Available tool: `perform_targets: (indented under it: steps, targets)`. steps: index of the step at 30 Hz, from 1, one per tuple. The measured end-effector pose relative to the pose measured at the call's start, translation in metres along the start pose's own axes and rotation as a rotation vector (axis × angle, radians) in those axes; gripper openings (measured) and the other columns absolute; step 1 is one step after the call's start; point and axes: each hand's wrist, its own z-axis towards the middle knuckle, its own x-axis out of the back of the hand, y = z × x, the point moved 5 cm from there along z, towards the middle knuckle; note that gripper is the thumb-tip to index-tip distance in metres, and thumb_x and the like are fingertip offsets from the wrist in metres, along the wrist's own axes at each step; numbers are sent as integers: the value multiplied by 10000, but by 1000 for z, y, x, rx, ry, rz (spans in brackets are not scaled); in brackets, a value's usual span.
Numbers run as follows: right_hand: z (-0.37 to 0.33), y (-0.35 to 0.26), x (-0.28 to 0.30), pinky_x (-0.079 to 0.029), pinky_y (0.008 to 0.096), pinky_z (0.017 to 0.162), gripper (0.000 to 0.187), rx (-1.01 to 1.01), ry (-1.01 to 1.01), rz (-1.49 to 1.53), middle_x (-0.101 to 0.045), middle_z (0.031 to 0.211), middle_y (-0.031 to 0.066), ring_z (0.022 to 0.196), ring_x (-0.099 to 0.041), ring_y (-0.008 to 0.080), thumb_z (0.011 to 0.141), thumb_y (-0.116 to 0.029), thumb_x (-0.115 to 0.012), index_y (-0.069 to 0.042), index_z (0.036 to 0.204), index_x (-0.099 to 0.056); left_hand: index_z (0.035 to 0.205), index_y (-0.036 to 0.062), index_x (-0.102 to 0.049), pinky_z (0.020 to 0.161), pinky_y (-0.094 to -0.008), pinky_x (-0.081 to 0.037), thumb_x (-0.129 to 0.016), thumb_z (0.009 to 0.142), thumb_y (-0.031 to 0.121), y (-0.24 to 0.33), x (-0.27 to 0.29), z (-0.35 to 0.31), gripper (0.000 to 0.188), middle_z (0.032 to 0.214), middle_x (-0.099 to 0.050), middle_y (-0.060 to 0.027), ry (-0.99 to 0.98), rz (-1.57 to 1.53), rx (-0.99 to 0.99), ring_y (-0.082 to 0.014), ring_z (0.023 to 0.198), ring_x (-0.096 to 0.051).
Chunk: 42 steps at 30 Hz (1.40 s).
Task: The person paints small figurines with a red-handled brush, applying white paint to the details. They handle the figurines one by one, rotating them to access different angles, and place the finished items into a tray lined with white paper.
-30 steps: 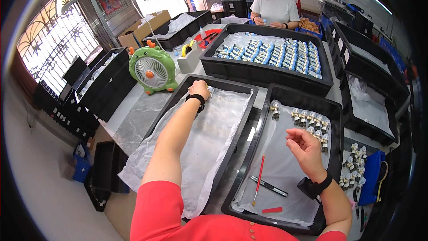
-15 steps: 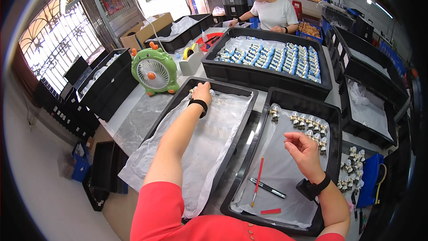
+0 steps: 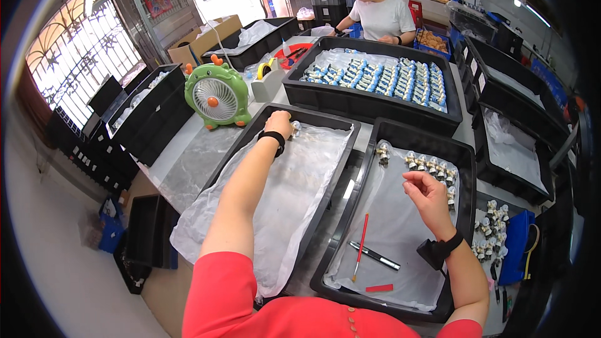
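My left hand (image 3: 280, 124) is at the far end of the left black tray (image 3: 235, 153), its fingers curled down and mostly hidden, so what they hold does not show. Just right of it a small white-and-gold figurine (image 3: 295, 129) stands on the white lining sheet (image 3: 285, 194). My right hand (image 3: 429, 199) hovers over the right black tray (image 3: 474, 181), fingers loosely curled together with nothing seen in them. Beyond that hand, several similar figurines (image 3: 432, 164) stand in rows, and a single figurine (image 3: 383, 153) is in the tray's far left corner.
In the right tray lie a red brush (image 3: 360, 247), a black-and-silver pen (image 3: 374, 255) and a red strip (image 3: 379, 288). A green fan (image 3: 216, 95) stands left. Farther back is a tray of blue-and-white figurines (image 3: 388, 81), with a person (image 3: 379, 15) behind it. More figurines (image 3: 491, 231) lie right.
My left hand has shifted slightly left, baring the figurine beside it. My right hand stays over the right tray, its fingers a little more curled. The view has tilted slightly.
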Motion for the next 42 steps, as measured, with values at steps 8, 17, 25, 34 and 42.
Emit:
perform_targets:
  steps: [8, 17, 25, 34, 42]
  targets:
    - [9, 23, 6, -453, 199, 639, 170, -21, 22, -70, -641, 782, 4, 698, -567, 47, 842, -90, -612, 1, 981, -646, 1171, 28, -555, 733, -311, -497, -629, 772, 108, -1, 44, -41, 414, 992, -619, -121, 80, -548, -3, -220, 838, -637]
    - [9, 37, 12, -479, 239, 641, 184, 59, 64, -322, -666, 777, 72, 696, -616, 108, 829, -93, -592, 18, 966, -643, 1318, 24, -323, 726, -290, -480, -557, 876, 145, 84, 66, -177, 515, 1130, -494, -110, -382, -1324, 176, -168, 838, -613]
    - [10, 54, 9, -495, 303, 672, 209, 127, 44, -498, -666, 796, 128, 732, -648, 216, 802, -89, -567, 10, 972, -637, 1302, 39, -312, 749, -288, -479, -550, 900, 171, 142, 70, -261, 486, 1150, -468, -114, -752, -1652, 303, -183, 879, -593]
    - [28, 73, 24, -464, 370, 834, 309, 48, -6, -742, -617, 1007, 176, 954, -588, 316, 728, -69, -588, 5, 1028, -599, 1270, 65, -345, 753, -290, -471, -550, 901, 157, 162, 46, -272, 432, 1121, -488, -83, -945, -1819, 342, -191, 911, -592]
    - [75, 88, 13, -315, 503, 964, 606, 94, -32, -1081, -478, 1271, 85, 1193, -410, 319, 669, -3, -565, -98, 1259, -469, 1250, 82, -403, 782, -285, -465, -542, 915, 176, 165, 27, -270, 374, 1124, -526, -57, -1186, -1855, 314, -160, 923, -589]
